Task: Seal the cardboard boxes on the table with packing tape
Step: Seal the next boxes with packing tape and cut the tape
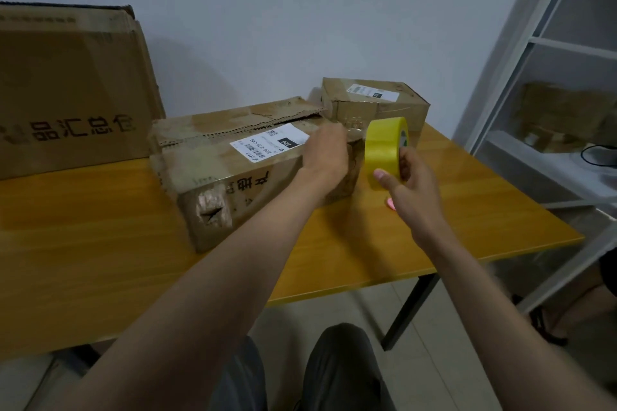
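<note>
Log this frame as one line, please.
stage: taping long worn cardboard box | right hand: grips yellow tape roll | left hand: on box's right end, grip unclear | top seam: open

Small packing or storage room, likely home-based. Evidence: plain white wall [267,27], wooden table [100,260] bearing labelled cardboard shipping boxes [233,157], white metal shelving [551,93] stocked with further cartons, tiled floor [417,327].
</note>
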Motion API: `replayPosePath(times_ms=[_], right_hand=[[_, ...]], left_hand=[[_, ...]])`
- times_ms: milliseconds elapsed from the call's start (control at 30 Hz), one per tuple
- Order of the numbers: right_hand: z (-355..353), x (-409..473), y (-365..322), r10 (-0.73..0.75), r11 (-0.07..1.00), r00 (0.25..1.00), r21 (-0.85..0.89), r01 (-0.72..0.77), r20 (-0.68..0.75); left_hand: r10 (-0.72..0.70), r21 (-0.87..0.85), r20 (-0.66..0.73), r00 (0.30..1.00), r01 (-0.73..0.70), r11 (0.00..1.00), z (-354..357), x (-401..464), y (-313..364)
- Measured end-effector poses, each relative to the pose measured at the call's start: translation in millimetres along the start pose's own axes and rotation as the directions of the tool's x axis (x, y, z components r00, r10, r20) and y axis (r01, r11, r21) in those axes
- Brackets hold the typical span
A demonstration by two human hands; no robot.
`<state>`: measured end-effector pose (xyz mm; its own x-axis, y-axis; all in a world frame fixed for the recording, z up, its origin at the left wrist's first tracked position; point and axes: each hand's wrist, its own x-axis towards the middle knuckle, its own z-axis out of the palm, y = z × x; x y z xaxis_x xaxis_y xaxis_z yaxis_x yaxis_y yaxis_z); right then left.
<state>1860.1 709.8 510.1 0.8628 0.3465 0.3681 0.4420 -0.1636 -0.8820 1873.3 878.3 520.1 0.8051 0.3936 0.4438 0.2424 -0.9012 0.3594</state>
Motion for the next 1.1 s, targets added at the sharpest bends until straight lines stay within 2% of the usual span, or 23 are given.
replayPosePath(times_ms=[100, 233, 333, 500, 633, 767, 900, 967, 1100], right_hand=[[-1, -1, 7, -0.029, 0.999, 0.999, 0.019, 0.029, 0.020], [6, -3, 14, -0.073, 0.997, 0.997, 0.027, 0.072, 0.034], [16, -13, 17, -0.108, 0.993, 0.992, 0.047, 0.105, 0.059], [40, -38, 18, -0.168, 0.985, 0.975, 0.067, 0.160, 0.144], [57, -57, 13, -0.192, 0.980, 0.961, 0.090, 0.177, 0.199], [68, -74, 13, -0.185, 0.981, 0.957, 0.096, 0.168, 0.225], [78, -88, 12, -0.173, 0.984, 0.954, 0.089, 0.156, 0.245], [83, -93, 10, -0.163, 0.986, 0.956, 0.082, 0.147, 0.245], [92, -98, 4, -0.144, 0.989, 0.957, 0.068, 0.131, 0.253]], left_hand=[[-0.086, -0.337, 0.079, 0.993, 0.108, 0.935, -11, 14, -1], [-0.048, -0.685, 0.176, 0.983, 0.158, 0.711, -36, 12, -12], [0.019, -0.768, 0.197, 0.980, 0.143, 0.624, -57, -15, -26], [0.035, -0.804, 0.257, 0.966, 0.194, 0.562, -70, -57, -55], [-0.097, -0.789, 0.213, 0.972, 0.230, 0.570, -83, -81, -64], [-0.174, -0.723, 0.155, 0.972, 0.232, 0.651, -96, -103, -71], [-0.196, -0.643, 0.140, 0.971, 0.239, 0.727, -102, -120, -76], [-0.203, -0.561, 0.097, 0.974, 0.221, 0.797, -104, -124, -78], [-0.082, -0.403, 0.002, 0.997, 0.076, 0.912, -104, -133, -79]])
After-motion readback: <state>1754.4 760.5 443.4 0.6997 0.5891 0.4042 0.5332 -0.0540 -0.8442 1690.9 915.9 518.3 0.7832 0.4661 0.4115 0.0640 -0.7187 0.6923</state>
